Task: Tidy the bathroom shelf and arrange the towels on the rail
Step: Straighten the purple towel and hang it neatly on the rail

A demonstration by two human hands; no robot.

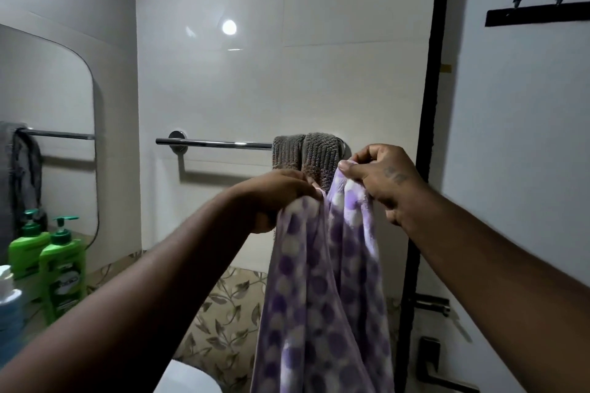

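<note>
Two grips hold a purple spotted towel (319, 297) up near the right end of the rail (223, 144). The left grip (277, 196) clutches its top edge in curled fingers; the right grip (383, 180) pinches the other top corner between thumb and fingers. Behind them a grey towel (306, 153) hangs bunched on the rail. At the left, a green pump bottle (65, 268) stands by the mirror (48, 89).
</note>
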